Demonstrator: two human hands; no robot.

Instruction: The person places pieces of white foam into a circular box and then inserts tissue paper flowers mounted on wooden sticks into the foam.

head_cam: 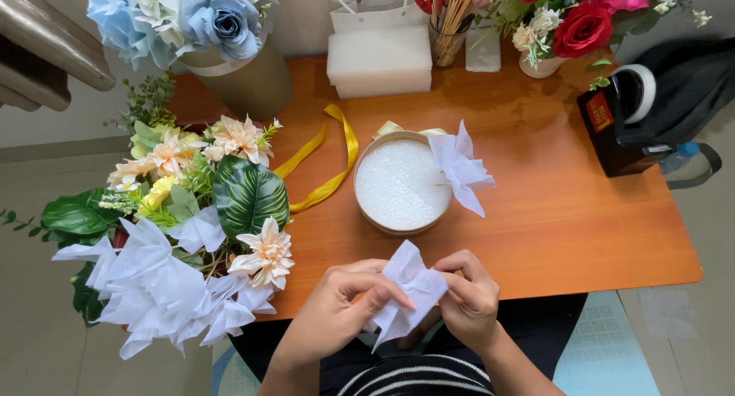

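Observation:
A folded piece of white tissue paper (407,289) is pinched between both hands at the near edge of the wooden table (551,205). My left hand (337,308) grips its lower left side with thumb and fingers. On its right side my right hand (471,296) holds it. Just beyond them stands a round box filled with white foam (398,185), with another white tissue fold (459,166) stuck at its right rim. A yellow ribbon (329,162) lies left of the box.
A flower arrangement with green leaves and white tissue (184,235) fills the left side. Blue flowers in a gold vase (230,52), white foam blocks (379,59), a cup of sticks (448,36), red roses (582,21) and a tape dispenser (624,113) stand at the back.

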